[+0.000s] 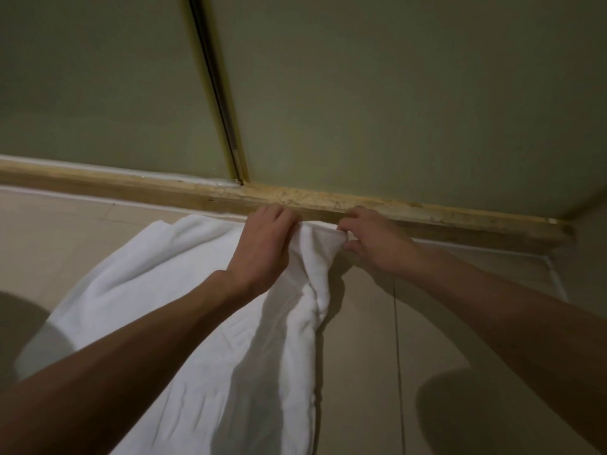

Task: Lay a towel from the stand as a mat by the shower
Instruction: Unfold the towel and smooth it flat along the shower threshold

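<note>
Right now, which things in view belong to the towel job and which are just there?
Job: towel; left hand and right hand, both gripping its far edge; shower sill just beyond; floor under it.
Just there: glass door; door frame strip.

Bare floor (368, 339) right of the towel (164, 290) lies open; the shower sill (164, 192) blocks beyond.

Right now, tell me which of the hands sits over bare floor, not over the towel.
The right hand: it pinches the towel's corner from the side, above bare tile. The left hand grips from on top of it.
</note>
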`<action>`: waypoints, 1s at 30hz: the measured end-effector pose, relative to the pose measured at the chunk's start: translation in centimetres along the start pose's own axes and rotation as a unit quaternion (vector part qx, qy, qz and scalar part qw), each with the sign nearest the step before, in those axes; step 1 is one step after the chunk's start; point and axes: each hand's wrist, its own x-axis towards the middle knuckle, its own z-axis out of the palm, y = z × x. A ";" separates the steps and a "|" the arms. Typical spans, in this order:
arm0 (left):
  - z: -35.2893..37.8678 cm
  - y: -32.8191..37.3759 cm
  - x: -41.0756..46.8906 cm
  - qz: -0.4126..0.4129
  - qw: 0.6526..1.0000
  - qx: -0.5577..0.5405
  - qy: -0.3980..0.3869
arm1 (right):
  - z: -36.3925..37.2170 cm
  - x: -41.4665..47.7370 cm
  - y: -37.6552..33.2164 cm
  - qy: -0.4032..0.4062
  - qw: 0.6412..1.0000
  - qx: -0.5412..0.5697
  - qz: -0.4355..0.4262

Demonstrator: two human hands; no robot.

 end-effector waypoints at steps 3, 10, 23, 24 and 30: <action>-0.3 -0.9 -0.1 -0.034 0.999 0.037 0.004 | -1.0 -1.3 0.3 -0.007 0.998 -0.037 -0.052; 0.3 -0.6 0.1 -0.060 0.992 0.110 -0.003 | -4.0 -4.1 -2.0 0.054 0.989 0.058 -0.127; 4.3 -3.3 -6.2 -0.274 0.940 -0.051 -0.197 | -2.1 -5.2 -3.6 0.019 0.995 0.011 -0.101; 4.5 -3.4 -6.5 -0.265 0.940 -0.026 -0.212 | -1.9 -5.1 -3.7 0.021 0.995 0.017 -0.095; 5.8 -4.2 -7.5 -0.198 0.940 0.129 -0.244 | -0.6 -4.6 -3.3 -0.007 0.996 -0.001 -0.091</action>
